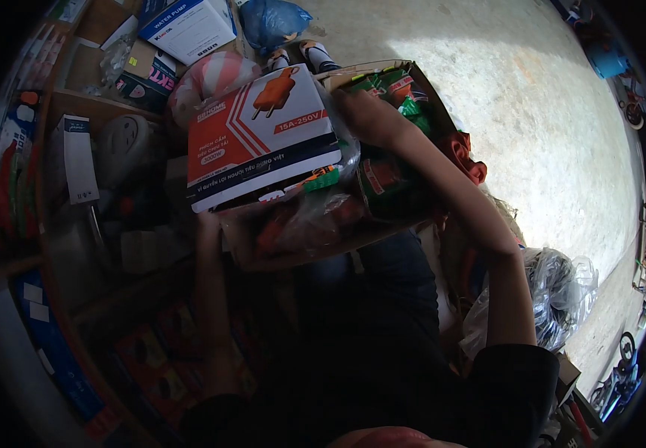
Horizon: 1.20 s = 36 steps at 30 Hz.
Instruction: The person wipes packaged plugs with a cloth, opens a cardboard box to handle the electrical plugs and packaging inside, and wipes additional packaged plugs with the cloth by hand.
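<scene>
A white and orange box (263, 138) with a plug printed on it lies tilted on top of an open cardboard carton (300, 257). My right hand (364, 116) reaches over the carton beside the box's right edge; its fingers are in shadow and partly hidden. At the box's lower left corner my left hand (207, 224) is mostly hidden under or behind it, its fingers out of sight. Green and red packets (405, 93) fill the carton's right part. Clear plastic wrapping (315, 224) with reddish things in it lies at the carton's near side.
Wooden shelving on the left holds a white narrow box (78, 160) and other goods. A water pump box (188, 30) and a blue plastic bag (272, 24) are at the far side. Clear plastic bags (562, 291) lie at the right, by the concrete floor (547, 149).
</scene>
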Motion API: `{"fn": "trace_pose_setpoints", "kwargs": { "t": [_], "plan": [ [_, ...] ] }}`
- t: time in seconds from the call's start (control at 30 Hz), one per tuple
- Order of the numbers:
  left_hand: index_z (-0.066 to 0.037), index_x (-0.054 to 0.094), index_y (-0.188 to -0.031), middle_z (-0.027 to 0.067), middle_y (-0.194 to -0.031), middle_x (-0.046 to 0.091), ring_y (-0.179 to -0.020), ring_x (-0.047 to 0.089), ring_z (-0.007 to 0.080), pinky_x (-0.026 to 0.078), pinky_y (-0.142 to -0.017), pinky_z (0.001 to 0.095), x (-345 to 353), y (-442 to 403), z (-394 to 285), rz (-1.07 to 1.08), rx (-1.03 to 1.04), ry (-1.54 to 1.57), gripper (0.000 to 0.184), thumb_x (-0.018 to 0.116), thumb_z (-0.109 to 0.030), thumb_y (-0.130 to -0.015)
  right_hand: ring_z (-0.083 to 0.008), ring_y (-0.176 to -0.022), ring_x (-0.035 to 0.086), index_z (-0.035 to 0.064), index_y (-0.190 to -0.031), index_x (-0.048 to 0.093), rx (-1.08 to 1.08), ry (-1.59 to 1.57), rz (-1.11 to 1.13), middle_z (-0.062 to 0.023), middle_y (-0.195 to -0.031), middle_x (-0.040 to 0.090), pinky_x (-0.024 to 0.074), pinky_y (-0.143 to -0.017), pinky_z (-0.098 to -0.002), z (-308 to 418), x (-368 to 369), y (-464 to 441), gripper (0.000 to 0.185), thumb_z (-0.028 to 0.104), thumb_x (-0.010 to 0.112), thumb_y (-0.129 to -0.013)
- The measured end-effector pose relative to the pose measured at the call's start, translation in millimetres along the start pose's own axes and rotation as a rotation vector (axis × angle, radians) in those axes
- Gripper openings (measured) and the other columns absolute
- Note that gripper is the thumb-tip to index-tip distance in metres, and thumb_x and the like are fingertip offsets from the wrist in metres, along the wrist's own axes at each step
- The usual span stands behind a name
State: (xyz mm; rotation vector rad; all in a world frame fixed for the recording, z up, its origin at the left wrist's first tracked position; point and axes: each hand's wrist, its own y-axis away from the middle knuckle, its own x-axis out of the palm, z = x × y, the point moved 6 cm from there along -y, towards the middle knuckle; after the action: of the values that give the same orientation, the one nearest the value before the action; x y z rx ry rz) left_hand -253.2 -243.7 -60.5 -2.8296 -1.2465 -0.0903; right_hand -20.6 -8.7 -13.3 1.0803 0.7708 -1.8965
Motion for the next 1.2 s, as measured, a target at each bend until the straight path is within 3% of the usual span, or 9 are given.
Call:
{"fn": "trace_pose_setpoints", "kwargs": {
  "t": [0.07,0.1,0.23,0.47,0.57,0.63,0.87,1.0,1.2],
  "plan": [
    [-0.004,0.036,-0.119,0.0152,-0.117,0.043,-0.105,0.045,0.0245,0.04,-0.086,0.0357,19,-19,-1,0.025,0.044,-0.031,0.05,0.036,-0.041,-0.086,-0.033,-0.069,0.056,-0.0007,-0.103,0.044,0.039,-0.086,0.027,-0.0167,-0.071,0.055,0.0465,-0.054,-0.0393,3,2,7,0.028,0.009,0.044,-0.077],
    [-0.004,0.036,-0.12,0.0152,-0.118,0.042,-0.106,0.045,0.0246,0.04,-0.087,0.0359,28,-28,-3,0.035,0.068,-0.048,0.051,0.037,-0.041,-0.086,-0.0352,-0.065,0.057,-0.0003,-0.079,0.049,-0.059,-0.075,-0.155,-0.0181,-0.07,0.056,0.0469,-0.053,-0.0428,11,-6,13,0.014,0.013,0.043,-0.076],
    [-0.004,0.036,-0.12,0.0151,-0.12,0.039,-0.108,0.042,0.0247,0.038,-0.088,0.0364,40,-18,-19,0.064,0.167,-0.132,0.052,0.039,-0.042,-0.084,-0.0316,-0.063,0.058,0.0028,-0.071,0.053,-0.086,0.083,-0.055,-0.0159,-0.069,0.056,0.0473,-0.05,-0.039,25,-6,9,0.01,0.01,0.047,-0.072],
    [-0.005,0.035,-0.121,0.015,-0.125,0.034,-0.112,0.038,0.0249,0.036,-0.091,0.0373,9,67,-64,0.148,0.339,-0.25,0.056,0.044,-0.043,-0.082,-0.0331,-0.068,0.057,-0.0012,-0.084,0.048,-0.128,-0.07,-0.145,-0.0191,-0.071,0.056,0.0469,-0.056,-0.0377,38,-31,30,0.014,0.011,0.044,-0.078],
    [-0.005,0.035,-0.122,0.015,-0.127,0.032,-0.114,0.037,0.0249,0.035,-0.092,0.0377,-12,129,-83,0.153,0.405,-0.3,0.057,0.046,-0.044,-0.081,-0.0313,-0.081,0.056,0.0005,-0.105,0.049,-0.008,-0.298,-0.024,-0.0201,-0.095,0.054,0.0463,-0.067,-0.0338,51,-72,55,0.028,0.008,0.05,-0.077],
    [-0.005,0.035,-0.122,0.0149,-0.128,0.031,-0.115,0.036,0.025,0.034,-0.092,0.0379,-14,151,-92,0.153,0.448,-0.337,0.058,0.047,-0.044,-0.08,-0.0326,-0.088,0.052,0.0069,-0.108,0.049,-0.017,-0.248,-0.301,-0.017,-0.099,0.052,0.0428,-0.072,-0.038,47,-114,83,0.033,0.013,0.052,-0.076],
    [-0.009,0.038,-0.123,0.0145,-0.137,0.016,-0.123,0.026,0.0253,0.03,-0.096,0.0402,56,3,-99,0.322,0.41,-0.265,0.061,0.057,-0.041,-0.075,-0.0329,-0.118,0.033,0.015,-0.123,0.039,0.316,-0.211,-0.273,-0.0174,-0.13,0.028,0.031,-0.096,-0.039,24,-102,176,0.084,0.018,0.077,-0.048],
    [0.002,0.056,-0.097,0.0142,-0.113,0.049,-0.108,0.044,0.0199,0.035,-0.09,0.0302,74,-25,-149,0.484,0.538,-0.288,0.04,0.061,-0.031,-0.075,-0.0361,-0.116,0.034,0.0148,-0.12,0.042,0.376,-0.155,-0.32,-0.0215,-0.127,0.029,0.0335,-0.092,-0.0416,30,-94,185,0.078,0.02,0.076,-0.05],
    [-0.001,0.052,-0.102,0.0046,-0.1,0.054,-0.092,0.047,0.0092,0.036,-0.081,0.0239,88,-76,-169,0.136,0.373,-0.007,0.035,0.058,-0.028,-0.08,-0.0323,-0.107,0.044,0.0095,-0.116,0.044,0.406,-0.229,-0.384,-0.0189,-0.117,0.038,0.0402,-0.087,-0.0377,34,-98,191,0.067,0.017,0.073,-0.056]
  ]
}}
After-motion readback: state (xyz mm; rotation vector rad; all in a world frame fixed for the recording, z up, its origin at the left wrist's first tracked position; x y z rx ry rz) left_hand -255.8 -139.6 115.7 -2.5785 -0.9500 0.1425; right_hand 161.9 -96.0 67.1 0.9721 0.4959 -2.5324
